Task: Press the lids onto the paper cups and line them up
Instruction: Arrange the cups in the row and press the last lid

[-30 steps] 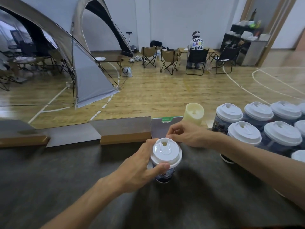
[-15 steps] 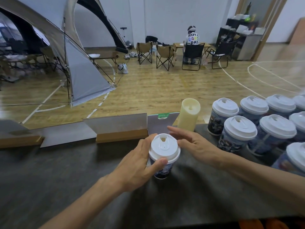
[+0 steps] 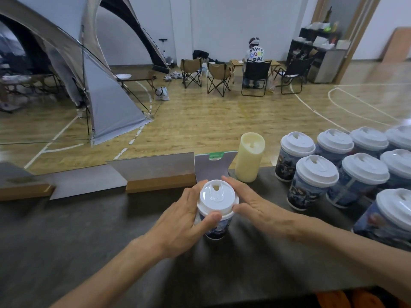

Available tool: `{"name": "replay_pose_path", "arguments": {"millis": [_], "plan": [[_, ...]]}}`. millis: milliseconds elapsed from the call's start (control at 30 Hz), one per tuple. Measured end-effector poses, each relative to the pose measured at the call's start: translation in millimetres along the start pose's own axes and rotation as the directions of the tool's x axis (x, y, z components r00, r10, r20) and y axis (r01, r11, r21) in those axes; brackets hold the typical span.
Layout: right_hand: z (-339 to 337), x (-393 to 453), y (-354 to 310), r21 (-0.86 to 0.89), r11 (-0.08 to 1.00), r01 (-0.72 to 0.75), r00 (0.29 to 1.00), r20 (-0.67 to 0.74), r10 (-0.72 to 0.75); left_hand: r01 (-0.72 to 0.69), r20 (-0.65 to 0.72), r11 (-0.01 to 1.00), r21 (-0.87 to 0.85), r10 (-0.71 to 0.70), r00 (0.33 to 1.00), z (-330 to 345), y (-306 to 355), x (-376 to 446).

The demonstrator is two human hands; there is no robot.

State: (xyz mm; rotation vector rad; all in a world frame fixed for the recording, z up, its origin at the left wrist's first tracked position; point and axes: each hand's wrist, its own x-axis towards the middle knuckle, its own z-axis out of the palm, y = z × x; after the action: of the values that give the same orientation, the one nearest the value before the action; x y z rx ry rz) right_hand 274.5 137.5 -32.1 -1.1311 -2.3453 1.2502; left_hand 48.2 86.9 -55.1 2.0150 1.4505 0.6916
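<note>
A dark printed paper cup (image 3: 216, 230) with a white sip lid (image 3: 216, 195) stands in the middle of the dark table (image 3: 66, 241). My left hand (image 3: 184, 221) grips the cup from the left, thumb on the lid's front rim. My right hand (image 3: 253, 207) lies against the lid's right side, fingers straight, thumb at the rim. To the right stand several lidded cups (image 3: 311, 181) in rows.
A cream pillar candle (image 3: 249, 157) stands just behind the cup. Grey card signs in wooden holders (image 3: 155, 176) line the table's far edge. Beyond are a wooden floor, a tent (image 3: 100, 96), folding chairs and a seated person.
My right hand has opened out from a pinch behind the lid and come to the lid's right side. The view has shifted slightly; the cup stays in my left hand.
</note>
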Motion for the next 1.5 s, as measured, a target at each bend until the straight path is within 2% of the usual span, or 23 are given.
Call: {"name": "replay_pose_path", "arguments": {"millis": [167,367,533,667,800,967,1133,1300,1367,1433,1500], "plan": [[1.7,-2.5,-3.1,-0.064,0.997,0.031,0.999,-0.011,-0.032,-0.021,-0.051,0.999,-0.047,0.019,0.999,3.9,-2.2,-0.1],[0.5,2.6,1.6,-0.084,0.995,0.06,0.998,0.01,-0.059,-0.009,-0.13,0.966,-0.258,-0.026,0.991,22.7,-8.7,-2.6],[-3.9,2.5,2.3,-0.134,0.989,0.063,0.998,0.036,-0.058,-0.008,-0.099,0.975,-0.22,-0.014,0.995,10.6,-10.4,-3.0],[-4.0,1.6,3.9,-0.136,0.989,0.06,0.997,0.049,-0.054,0.026,-0.089,0.948,-0.318,-0.058,0.994,8.2,-22.3,-3.7],[-1.3,2.3,3.1,-0.116,0.99,0.077,0.997,0.029,-0.074,0.092,-0.105,0.861,-0.5,-0.166,0.981,22.1,-18.9,-1.4],[-2.2,0.8,3.5,-0.105,0.992,0.062,0.997,0.046,-0.058,0.108,-0.102,0.8,-0.59,-0.206,0.973,13.6,-5.9,7.8],[-2.2,0.9,4.5,-0.127,0.991,0.052,0.997,0.059,-0.045,0.097,-0.193,0.834,-0.544,-0.237,0.952,-5.5,3.0,30.6],[-5.4,2.4,3.3,-0.144,0.988,0.052,0.997,0.062,-0.043,0.091,-0.154,0.796,-0.598,-0.225,0.962,-7.3,2.5,29.3],[-6.6,2.5,2.6,-0.186,0.98,0.073,0.997,0.031,-0.068,0.075,-0.171,0.822,-0.565,-0.205,0.964,-8.0,3.6,26.5],[-9.5,0.3,2.9,-0.303,0.948,0.101,0.992,-0.04,-0.118,0.043,-0.193,0.846,-0.531,-0.17,0.966,-6.5,3.8,18.1],[-18.8,-3.6,2.0,-0.397,0.911,0.109,0.978,-0.12,-0.169,0.017,-0.147,0.87,-0.492,-0.103,0.984,-1.9,1.7,3.4]]}}
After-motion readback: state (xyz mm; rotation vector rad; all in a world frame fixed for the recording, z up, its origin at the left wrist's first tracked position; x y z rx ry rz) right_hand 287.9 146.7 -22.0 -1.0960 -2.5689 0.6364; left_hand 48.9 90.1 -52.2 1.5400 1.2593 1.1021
